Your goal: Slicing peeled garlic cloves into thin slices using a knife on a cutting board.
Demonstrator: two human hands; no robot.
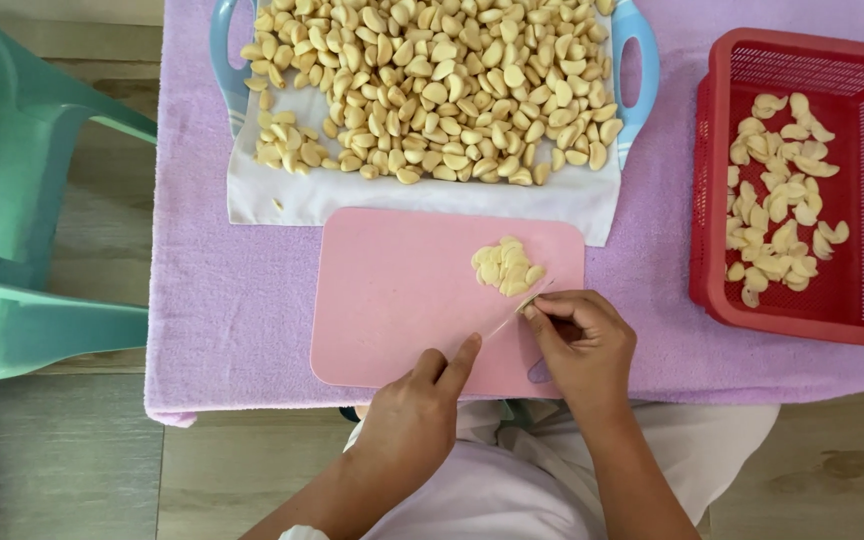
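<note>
A pink cutting board [392, 300] lies on a purple towel [232, 300]. A small pile of cut garlic pieces [505, 266] sits near the board's far right. My left hand [407, 420] grips a knife [517, 312], its forefinger stretched along the back of the thin blade and the handle hidden in the fist. The blade slants up to the right, ending just below the pile. My right hand [584, 345] pinches a small garlic clove [530, 312] against the board right at the blade; the clove is mostly hidden by the fingertips.
Behind the board, a blue-handled tray [637, 70] lined with white cloth holds a large heap of peeled garlic cloves [432, 85]. A red plastic basket [712, 200] at the right holds several cloves. A teal plastic chair [22, 200] stands at the left on the wooden floor.
</note>
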